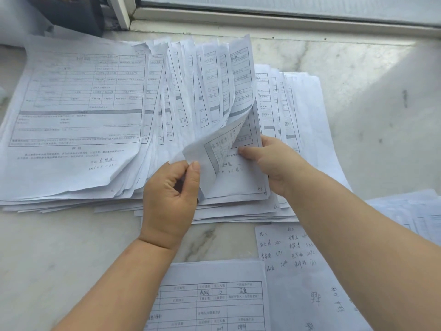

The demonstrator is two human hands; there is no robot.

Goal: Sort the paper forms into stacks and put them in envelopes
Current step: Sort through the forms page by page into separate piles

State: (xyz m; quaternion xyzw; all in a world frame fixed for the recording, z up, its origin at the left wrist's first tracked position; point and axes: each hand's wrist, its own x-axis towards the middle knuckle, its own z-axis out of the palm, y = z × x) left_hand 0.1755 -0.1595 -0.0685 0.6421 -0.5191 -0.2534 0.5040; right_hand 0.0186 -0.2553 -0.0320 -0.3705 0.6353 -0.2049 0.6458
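A wide fanned spread of printed paper forms (78,96) lies across the marble sill. Near its middle, my left hand (170,199) pinches the lower corner of a lifted, curling sheet (214,149) between thumb and fingers. My right hand (272,161) rests beside it on the forms underneath, its thumb pressing a sheet (243,180) that has a handwritten date. More forms (298,111) stick out from beneath to the right. No envelope is in view.
A separate form (214,295) lies at the near edge. To its right is a handwritten note sheet (286,254), and more papers (410,213) lie at the far right. A window frame (262,17) runs along the back, with a dark object (71,13) at back left.
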